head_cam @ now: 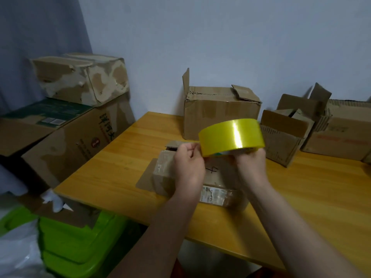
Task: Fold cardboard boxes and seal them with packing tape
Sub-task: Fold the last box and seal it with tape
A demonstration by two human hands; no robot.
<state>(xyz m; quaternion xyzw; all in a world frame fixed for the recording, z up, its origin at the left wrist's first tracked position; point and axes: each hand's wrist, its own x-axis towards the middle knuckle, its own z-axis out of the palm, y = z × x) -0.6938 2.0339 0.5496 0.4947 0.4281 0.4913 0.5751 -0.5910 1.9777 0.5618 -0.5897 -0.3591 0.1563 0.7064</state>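
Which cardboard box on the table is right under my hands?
The small flat box with handwriting on top, nearest the table's front edge; the other boxes stand farther back, by the wall.

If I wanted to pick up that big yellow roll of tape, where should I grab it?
Probably as the right hand does: come from below and grip the yellow roll of packing tape by its lower rim, leaving the broad glossy band bare so the left hand can pinch at its edge.

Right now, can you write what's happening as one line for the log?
step: finding tape end | right hand: holds tape roll | left hand: pinches roll edge | small box: on table, unsealed
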